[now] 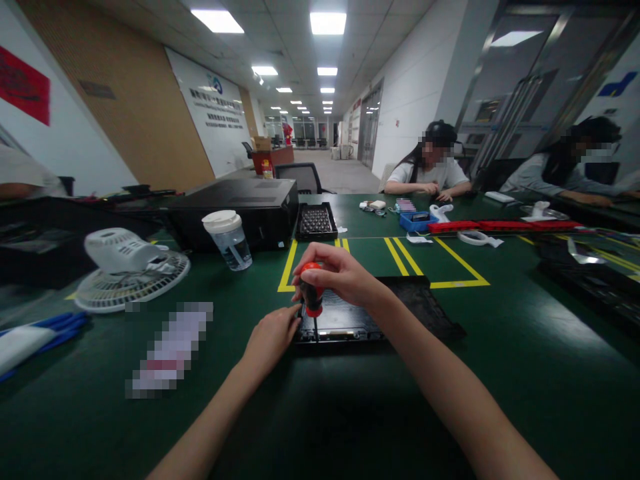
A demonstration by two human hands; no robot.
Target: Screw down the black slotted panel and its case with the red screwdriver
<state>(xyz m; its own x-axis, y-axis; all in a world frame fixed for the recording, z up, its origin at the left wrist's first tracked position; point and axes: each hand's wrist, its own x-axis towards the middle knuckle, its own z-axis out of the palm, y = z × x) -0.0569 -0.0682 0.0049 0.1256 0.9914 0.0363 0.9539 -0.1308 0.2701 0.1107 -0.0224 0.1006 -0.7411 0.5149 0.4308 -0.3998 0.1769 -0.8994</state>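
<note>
My right hand [334,275] is closed round the red and black handle of a screwdriver [313,311]. The screwdriver stands nearly upright, and its dark shaft points down at the front left part of a flat black panel [410,300]. A strip with small metallic parts runs along the panel's front edge; the exact spot under the tip is too small to make out. At the panel's left edge, my left hand [273,337] grips the corner, its fingertips partly hidden behind the screwdriver and the edge.
Left on the green table [240,427] are a white fan [130,270], a lidded cup [227,240], a blurred-out item [170,350] and blue-white gloves [40,340]. A black case [235,207], a black tray [317,221] and a blue box [417,221] stand farther back. Two people sit at right.
</note>
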